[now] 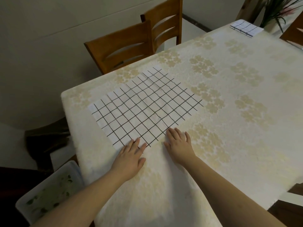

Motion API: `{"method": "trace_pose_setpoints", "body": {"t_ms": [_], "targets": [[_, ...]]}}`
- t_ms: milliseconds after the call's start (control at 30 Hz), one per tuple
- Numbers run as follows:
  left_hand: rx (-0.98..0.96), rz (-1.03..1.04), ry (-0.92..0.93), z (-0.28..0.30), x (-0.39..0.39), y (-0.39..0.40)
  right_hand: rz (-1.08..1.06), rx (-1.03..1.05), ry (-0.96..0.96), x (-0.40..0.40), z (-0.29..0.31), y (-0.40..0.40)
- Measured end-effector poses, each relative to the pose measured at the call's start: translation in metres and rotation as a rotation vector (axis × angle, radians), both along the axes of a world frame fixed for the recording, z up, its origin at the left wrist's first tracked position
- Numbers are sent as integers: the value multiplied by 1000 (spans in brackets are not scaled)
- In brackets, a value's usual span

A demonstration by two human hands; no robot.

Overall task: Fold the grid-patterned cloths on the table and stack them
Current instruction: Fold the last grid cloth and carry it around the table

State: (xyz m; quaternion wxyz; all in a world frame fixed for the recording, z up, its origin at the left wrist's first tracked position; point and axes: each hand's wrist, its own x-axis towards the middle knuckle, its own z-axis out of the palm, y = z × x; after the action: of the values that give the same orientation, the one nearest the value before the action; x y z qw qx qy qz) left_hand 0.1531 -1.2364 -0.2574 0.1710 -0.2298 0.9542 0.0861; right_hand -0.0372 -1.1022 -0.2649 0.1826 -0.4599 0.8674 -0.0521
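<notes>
Done: folded stack (246, 28), seemingly several cloths, far across table (246, 112) from flat cloth.
Left: flat cloth (144, 105), unfolded.
Hands: left hand (131, 154) and right hand (179, 142), fingers straight, spread, at flat cloth's near edge.

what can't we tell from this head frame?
- Folded stack, far table corner: too small and blurred to count the cloths.
- Spread cloth's near edge: under the fingers of the left hand and right hand; grip unclear.
- Plastic bin, lower left: cut off by the left arm and table.

Both bare forearms are reaching forward, the left hand (131, 158) and right hand (179, 144) lying palm-down side by side, fingers straight and slightly spread.
</notes>
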Motion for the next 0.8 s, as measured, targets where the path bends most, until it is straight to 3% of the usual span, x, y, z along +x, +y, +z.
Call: {"method": "trace_pose_setpoints", "body": {"t_ms": [400, 800], "targets": [[34, 36, -67, 5, 9, 29, -51, -46, -32, 18, 7, 33], [26, -126, 34, -10, 78, 118, -268, -38, -60, 102, 10, 124]]}}
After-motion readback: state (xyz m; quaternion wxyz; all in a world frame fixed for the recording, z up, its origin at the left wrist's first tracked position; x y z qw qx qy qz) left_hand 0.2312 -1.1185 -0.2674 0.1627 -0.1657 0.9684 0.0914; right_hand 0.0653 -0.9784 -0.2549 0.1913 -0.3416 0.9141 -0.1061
